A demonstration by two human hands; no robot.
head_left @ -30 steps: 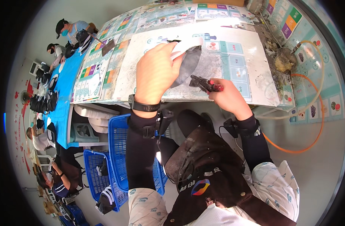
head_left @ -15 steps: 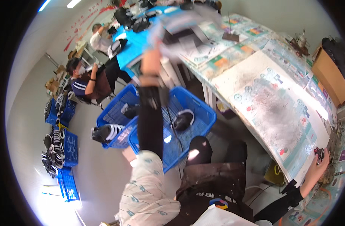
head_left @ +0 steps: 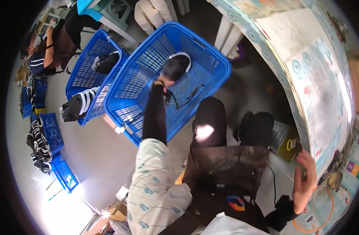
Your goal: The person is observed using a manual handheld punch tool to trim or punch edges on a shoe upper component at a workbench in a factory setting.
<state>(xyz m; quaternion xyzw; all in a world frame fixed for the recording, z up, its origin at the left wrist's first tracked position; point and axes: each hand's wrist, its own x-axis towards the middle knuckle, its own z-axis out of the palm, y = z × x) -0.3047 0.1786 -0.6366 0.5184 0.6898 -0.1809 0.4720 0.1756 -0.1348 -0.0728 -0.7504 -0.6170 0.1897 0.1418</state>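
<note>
A black shoe with a white sole edge (head_left: 174, 67) is in the larger blue plastic basket (head_left: 128, 76) in front of me. My left hand (head_left: 166, 81) reaches down into that basket and grips the near end of the shoe; its fingertips are partly hidden. Close by, a thin dark cord (head_left: 183, 102) lies on the basket floor. Off to the right, my right hand (head_left: 304, 181) is raised beside the table edge, fingers stretched out and nothing in them.
Tight against the left side stands a second blue basket (head_left: 85, 74), with black-and-white shoes in and over it. Farther left are more shoe-filled baskets (head_left: 50, 133) and a seated person (head_left: 46, 56). A paper-covered table (head_left: 324, 90) curves along my right.
My left hand has come down from the table into the basket, onto the shoe. My right hand has drawn back from the table and no longer holds the small dark-red thing. The view has tilted down.
</note>
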